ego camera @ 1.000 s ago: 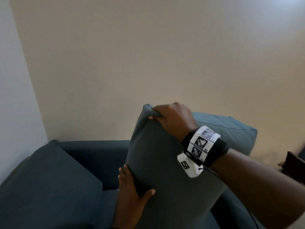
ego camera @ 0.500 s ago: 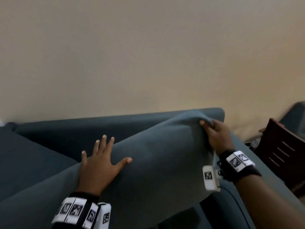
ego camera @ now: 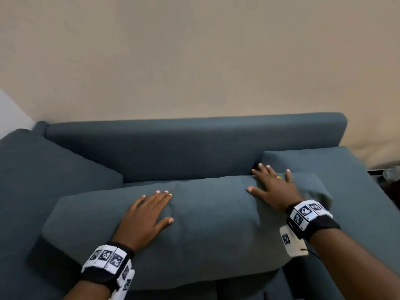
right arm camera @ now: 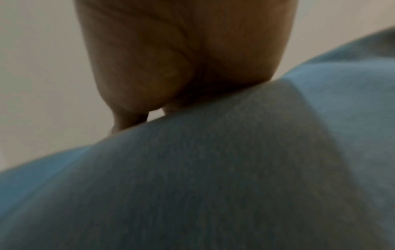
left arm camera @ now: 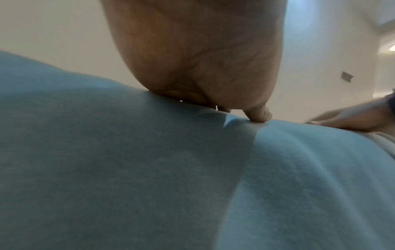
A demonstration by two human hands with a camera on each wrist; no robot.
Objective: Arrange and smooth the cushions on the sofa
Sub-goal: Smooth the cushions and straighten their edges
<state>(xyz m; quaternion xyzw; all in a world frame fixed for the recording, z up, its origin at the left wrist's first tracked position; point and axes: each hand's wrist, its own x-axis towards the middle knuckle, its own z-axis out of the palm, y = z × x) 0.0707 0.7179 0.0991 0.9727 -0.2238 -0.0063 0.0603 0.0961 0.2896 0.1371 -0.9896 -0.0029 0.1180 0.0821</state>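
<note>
Cushion (ego camera: 216,224) first: we see a long blue-grey one lying flat and lengthwise across the seat of the sofa (ego camera: 194,146), its far edge just short of the backrest and its near edge overhanging the seat front. Both of our hands rest on top of it, palms down.

Our left hand (ego camera: 145,219) sits left of the cushion's middle, fingers straight and held close together, pointing toward the backrest, thumb spread to the right. In the left wrist view the palm (left arm camera: 203,59) comes down onto the fabric (left arm camera: 128,169) and the thumb tip dents it, with a small crease beside it. This grip is released: nothing is pinched or curled around.

Our right hand (ego camera: 272,187) lies on the cushion's far right corner, fingers fanned out, a ring on one of them. The fingertips reach the cushion's back edge, close to a second cushion (ego camera: 313,161) that sits at the right end of the sofa. The right wrist view is blurred, but it shows the palm (right arm camera: 181,59) meeting the fabric (right arm camera: 192,186) with no cloth gathered in it, so this grip is released as well, simply pressing flat.

A third cushion (ego camera: 49,176) lies at the left end of the sofa, apart from both hands. Each wrist carries a black band with printed markers (ego camera: 108,258). A plain beige wall (ego camera: 194,61) rises behind the backrest.
</note>
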